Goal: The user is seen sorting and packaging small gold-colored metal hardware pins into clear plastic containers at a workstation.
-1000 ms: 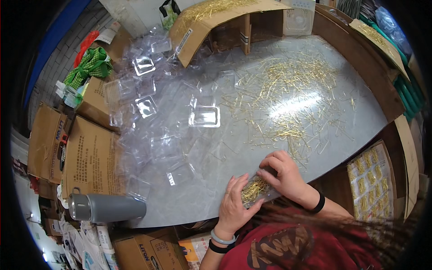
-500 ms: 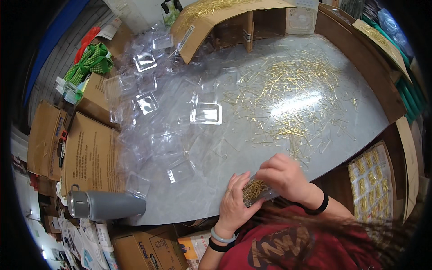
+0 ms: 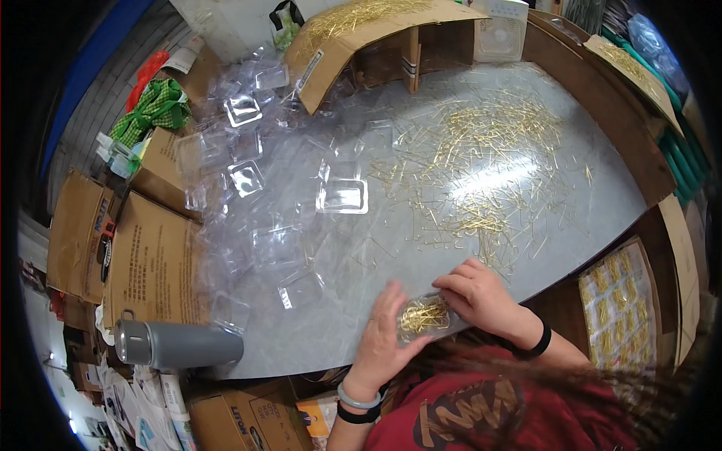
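A small clear plastic box [image 3: 427,319] filled with gold wire hooks lies at the table's near edge, between my two hands. My right hand [image 3: 481,297] grips its right end, fingers bent over the rim. My left hand [image 3: 382,338] is at its left end, fingers stretched up and a little blurred, thumb spread along the near side. Whether that thumb touches the box I cannot tell. Beyond the hands, a wide pile of loose gold hooks [image 3: 496,124] spreads over the grey table [image 3: 361,301].
Many clear plastic boxes [image 3: 342,197] cover the table's left half. A grey bottle [image 3: 188,344] lies on its side at the near left. A cardboard shelf [image 3: 391,30] bearing hooks stands at the back. Filled boxes [image 3: 617,308] sit in rows at the lower right.
My left fingers have opened away from the box. My right hand has come down from above it to its right end. The hooks inside show more fully now.
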{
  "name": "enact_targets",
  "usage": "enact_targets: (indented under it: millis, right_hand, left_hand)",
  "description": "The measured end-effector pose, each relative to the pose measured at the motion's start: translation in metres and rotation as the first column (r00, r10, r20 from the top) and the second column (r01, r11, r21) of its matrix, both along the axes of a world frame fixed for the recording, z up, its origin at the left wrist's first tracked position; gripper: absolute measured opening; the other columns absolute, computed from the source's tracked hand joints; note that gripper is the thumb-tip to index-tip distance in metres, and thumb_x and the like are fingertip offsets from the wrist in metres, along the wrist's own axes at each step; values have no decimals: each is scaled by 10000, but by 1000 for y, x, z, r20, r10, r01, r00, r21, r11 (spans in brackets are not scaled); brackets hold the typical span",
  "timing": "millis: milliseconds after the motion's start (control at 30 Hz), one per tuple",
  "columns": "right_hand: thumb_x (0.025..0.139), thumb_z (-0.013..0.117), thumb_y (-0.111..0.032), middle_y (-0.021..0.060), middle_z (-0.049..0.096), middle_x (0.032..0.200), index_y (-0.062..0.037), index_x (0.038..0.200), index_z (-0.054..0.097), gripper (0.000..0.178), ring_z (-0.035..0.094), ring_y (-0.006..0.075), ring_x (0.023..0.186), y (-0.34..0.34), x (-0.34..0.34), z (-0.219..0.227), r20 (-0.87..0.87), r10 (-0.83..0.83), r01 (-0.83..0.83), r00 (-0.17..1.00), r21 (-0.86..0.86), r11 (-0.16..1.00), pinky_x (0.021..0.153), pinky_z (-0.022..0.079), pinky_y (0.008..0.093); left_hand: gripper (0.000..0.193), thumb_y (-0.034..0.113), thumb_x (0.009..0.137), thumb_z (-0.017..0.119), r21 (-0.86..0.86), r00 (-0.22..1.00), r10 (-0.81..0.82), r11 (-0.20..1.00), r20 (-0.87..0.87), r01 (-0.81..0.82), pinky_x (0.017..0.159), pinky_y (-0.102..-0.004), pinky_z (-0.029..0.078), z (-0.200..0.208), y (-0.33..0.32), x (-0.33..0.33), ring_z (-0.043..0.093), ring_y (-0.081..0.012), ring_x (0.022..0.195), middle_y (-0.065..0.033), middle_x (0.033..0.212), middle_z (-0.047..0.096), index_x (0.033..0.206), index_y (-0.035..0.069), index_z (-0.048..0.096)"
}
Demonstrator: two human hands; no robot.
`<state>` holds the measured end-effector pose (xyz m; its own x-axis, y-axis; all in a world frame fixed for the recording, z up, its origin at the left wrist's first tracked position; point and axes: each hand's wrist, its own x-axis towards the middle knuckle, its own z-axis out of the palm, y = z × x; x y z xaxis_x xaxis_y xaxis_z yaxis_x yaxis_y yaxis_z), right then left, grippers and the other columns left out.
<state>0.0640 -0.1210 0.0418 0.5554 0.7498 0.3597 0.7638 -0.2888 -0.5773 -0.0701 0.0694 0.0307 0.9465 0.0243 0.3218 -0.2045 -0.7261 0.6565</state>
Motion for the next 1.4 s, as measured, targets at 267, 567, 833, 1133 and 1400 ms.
enact_targets:
  millis: [267,567,833,1133,1400]
  right_hand:
    - [861,725,-152,116,706,766,-31,1068,598,272,689,310,708,-19,-34,0,-462,-186,171,867,-75,982,641,533,387]
    - [950,666,-208,134,693,830,-27,1023,696,197,672,224,725,-10,-24,12,-639,-143,126,756,-72,989,676,521,336]
    - [935,606,-106,194,699,1054,-24,1143,667,232,652,396,993,22,1,-4,-290,-4,20,957,52,998,851,525,441]
    - [908,644,-35,169,699,920,2,1041,661,139,697,312,856,19,-7,13,-755,-10,80,655,57,995,750,549,383]
    - [867,666,-27,158,661,961,-34,1058,639,193,660,368,841,22,-21,12,-188,48,-31,981,93,995,704,539,415]
  left_hand:
    - [634,320,832,781,41,922,354,935,-159,-352,998,-471,426,4,14,-10,513,-397,1176,-201,1312,546,1307,-20,534]
    - [843,525,740,809,256,969,244,936,23,-242,1036,-479,378,-1,-18,-4,481,-374,1204,-200,1306,538,1325,-22,550]
    - [797,415,707,864,192,987,156,970,-39,-146,996,-468,384,0,-15,-7,440,-359,1188,-153,1295,486,1331,20,566]
    - [796,262,680,893,5,995,98,995,38,-98,963,-437,452,-7,-5,-8,544,-351,1119,-161,1232,555,1342,-8,543]
    - [779,240,694,885,-27,996,77,997,32,-77,976,-438,459,-9,-5,-8,551,-358,1143,-166,1254,562,1350,-1,540]
